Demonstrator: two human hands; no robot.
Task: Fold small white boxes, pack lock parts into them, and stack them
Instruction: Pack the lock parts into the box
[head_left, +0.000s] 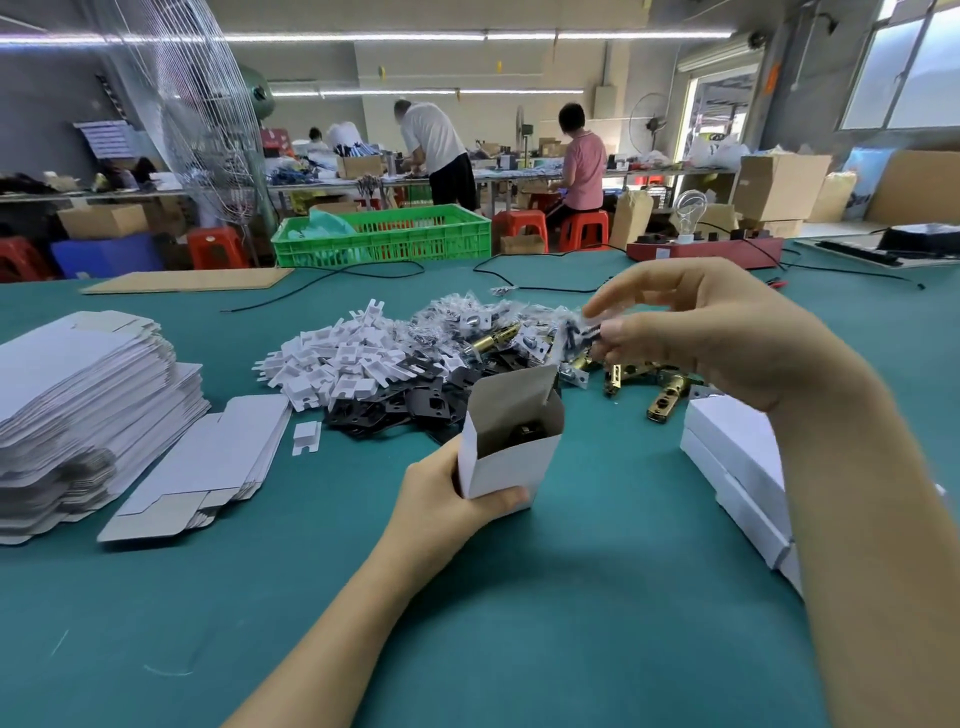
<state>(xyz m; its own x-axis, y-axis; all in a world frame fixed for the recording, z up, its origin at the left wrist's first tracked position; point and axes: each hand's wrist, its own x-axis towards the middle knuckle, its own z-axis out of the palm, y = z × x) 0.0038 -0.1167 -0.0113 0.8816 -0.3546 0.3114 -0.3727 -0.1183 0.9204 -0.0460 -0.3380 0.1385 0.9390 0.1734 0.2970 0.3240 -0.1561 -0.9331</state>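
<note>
Gripping left hand (447, 488) round open white box (506, 441), dark part inside; right hand (691, 332) fingers pinching small bag (579, 335).

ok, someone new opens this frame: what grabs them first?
Probably the open white box at centre, held upright by the left hand, with a dark part already inside. Just above and to its right, the right hand pinches a small clear bag over the heap of parts. After that, the tall stack of flat boxes on the left of the green table.
</note>
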